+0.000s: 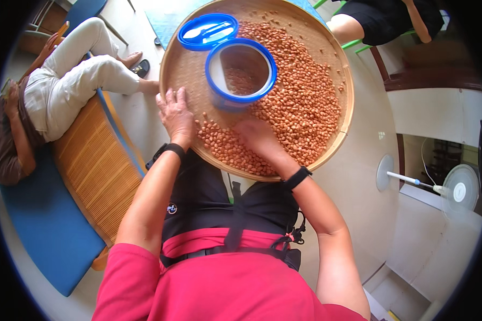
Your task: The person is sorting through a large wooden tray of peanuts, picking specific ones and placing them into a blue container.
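Observation:
A round woven bamboo tray [347,120] holds many shelled peanuts with reddish skins [305,108], spread over its right side and near edge. On it stands a clear tub with a blue rim [274,76], with some peanuts inside; its blue hinged lid [209,31] lies open at the upper left. My left hand [176,116] rests on the tray's left edge, fingers apart and holding nothing visible. My right hand [258,137] is blurred and touches the peanuts just below the tub; its fingertips and whatever is in them cannot be made out.
A person in light trousers [88,76] sits at the left on a blue bench with a bamboo mat [100,160]. Another person in black [377,20] is at the upper right. A white standing fan [459,191] is at the right. A blue surface [166,20] lies under the tray's far side.

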`<state>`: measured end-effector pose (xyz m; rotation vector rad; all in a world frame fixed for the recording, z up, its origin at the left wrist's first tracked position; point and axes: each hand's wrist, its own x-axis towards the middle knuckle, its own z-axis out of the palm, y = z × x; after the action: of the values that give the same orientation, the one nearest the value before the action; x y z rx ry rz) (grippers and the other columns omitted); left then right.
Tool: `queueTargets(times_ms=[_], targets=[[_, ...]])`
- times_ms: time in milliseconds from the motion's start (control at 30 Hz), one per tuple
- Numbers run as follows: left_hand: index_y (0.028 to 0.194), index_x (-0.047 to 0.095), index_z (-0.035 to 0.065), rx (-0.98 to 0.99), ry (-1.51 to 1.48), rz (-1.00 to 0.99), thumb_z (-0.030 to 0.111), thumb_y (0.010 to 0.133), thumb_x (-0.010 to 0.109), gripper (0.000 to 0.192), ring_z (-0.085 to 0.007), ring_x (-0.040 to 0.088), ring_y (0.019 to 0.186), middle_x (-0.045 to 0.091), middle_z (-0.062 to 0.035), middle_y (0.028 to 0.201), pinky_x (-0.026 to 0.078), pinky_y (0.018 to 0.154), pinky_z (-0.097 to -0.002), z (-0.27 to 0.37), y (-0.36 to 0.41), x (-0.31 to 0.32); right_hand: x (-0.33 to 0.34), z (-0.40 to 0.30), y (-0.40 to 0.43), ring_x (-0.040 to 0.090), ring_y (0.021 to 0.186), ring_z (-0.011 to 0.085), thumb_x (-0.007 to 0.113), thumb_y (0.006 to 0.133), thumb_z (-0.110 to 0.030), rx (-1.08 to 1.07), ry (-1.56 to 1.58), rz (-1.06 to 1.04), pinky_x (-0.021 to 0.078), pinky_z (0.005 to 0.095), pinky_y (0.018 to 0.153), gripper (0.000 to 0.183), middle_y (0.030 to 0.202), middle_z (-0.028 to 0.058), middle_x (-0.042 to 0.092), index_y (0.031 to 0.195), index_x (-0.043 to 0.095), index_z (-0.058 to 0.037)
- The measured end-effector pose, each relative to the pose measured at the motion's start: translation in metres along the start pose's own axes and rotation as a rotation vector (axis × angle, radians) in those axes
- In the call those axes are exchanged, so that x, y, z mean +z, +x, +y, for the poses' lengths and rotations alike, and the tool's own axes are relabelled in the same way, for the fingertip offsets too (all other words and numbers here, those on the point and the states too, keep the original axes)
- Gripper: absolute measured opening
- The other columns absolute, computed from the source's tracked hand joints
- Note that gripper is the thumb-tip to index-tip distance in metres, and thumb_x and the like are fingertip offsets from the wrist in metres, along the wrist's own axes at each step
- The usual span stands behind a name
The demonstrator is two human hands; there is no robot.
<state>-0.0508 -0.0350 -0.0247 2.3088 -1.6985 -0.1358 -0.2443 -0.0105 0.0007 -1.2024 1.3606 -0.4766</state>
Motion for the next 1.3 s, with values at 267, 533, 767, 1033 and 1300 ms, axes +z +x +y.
queueTargets(times_ms=[267,533,767,1033,1300], targets=[[0.111,0.049,0.0152,0.007,-0.007,-0.013,0.007,0.075,0.044,0.037,-0.0339,0.027,0.118,0.039,-0.0091,0.122,0.032,0.09,-0.0459,0.005,0.001,-0.007,-0.105,0.018,0.0,0.056,0.077,0.0268,0.057,0.074,-0.02,-0.089,-0.617,0.674,0.0442,0.0356,0.071,0.022,0.082,0.0142,0.057,0.093,0.057,-0.0065],[0.11,0.049,0.0151,0.02,-0.002,0.014,0.009,0.079,0.041,0.032,-0.0347,0.028,0.117,0.04,-0.01,0.121,0.032,0.09,-0.0454,0.0,0.002,-0.001,-0.053,0.004,-0.003,0.045,0.089,0.028,0.066,0.068,-0.027,-0.252,-0.832,0.515,0.0415,0.0372,0.075,0.04,0.092,0.011,0.045,0.103,0.051,-0.0138],[0.11,0.048,0.0154,0.02,0.009,0.001,0.008,0.078,0.042,0.033,-0.0352,0.028,0.117,0.04,-0.0085,0.121,0.033,0.089,-0.0458,0.0,0.003,-0.002,-0.073,0.019,-0.024,0.055,0.076,0.03,0.058,0.07,-0.013,-0.222,-0.71,0.306,0.0445,0.0388,0.068,0.016,0.08,0.0127,0.055,0.085,0.055,-0.0081],[0.111,0.047,0.0157,0.022,0.0,0.002,0.009,0.079,0.041,0.033,-0.0348,0.028,0.117,0.039,-0.0079,0.121,0.032,0.09,-0.0459,-0.001,0.002,0.0,-0.119,0.029,-0.021,0.057,0.076,0.0284,0.056,0.073,-0.012,-0.137,-0.575,0.576,0.0452,0.0354,0.069,0.011,0.077,0.0127,0.058,0.083,0.058,-0.0064],[0.111,0.047,0.0157,0.02,0.019,-0.016,0.009,0.079,0.041,0.033,-0.0338,0.026,0.118,0.039,-0.0077,0.122,0.032,0.091,-0.0458,0.0,0.002,-0.001,-0.111,0.03,-0.008,0.053,0.087,0.0311,0.061,0.07,-0.02,-0.063,-0.7,0.577,0.0435,0.0388,0.074,0.023,0.091,0.0143,0.052,0.09,0.055,-0.0092]])
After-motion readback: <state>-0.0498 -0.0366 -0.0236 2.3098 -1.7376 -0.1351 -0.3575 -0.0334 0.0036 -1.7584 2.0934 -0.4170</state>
